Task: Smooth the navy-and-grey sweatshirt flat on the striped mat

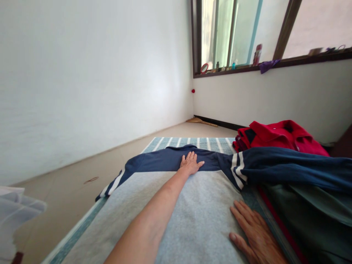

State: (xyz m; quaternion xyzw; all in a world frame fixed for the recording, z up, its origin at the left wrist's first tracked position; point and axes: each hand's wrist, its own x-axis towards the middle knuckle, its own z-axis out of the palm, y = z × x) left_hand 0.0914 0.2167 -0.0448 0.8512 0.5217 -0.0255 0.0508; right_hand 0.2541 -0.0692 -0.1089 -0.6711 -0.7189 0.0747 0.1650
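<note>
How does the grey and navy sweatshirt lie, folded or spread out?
Spread out: the sweatshirt lies flat on the striped mat, sleeves stretched sideways, the left hand pressing its navy yoke and the right hand on its grey body.

Matt fleece sweatshirt (200,216); woven mat (189,143)

The head-worn camera is looking forward and down from close above a grey-and-navy sweatshirt (200,205) under the person's left hand (191,163) and right hand (254,234), facing a striped teal floor mat (192,144), a smooth white wall (96,80) and a dark-framed glass window (231,33).
</note>
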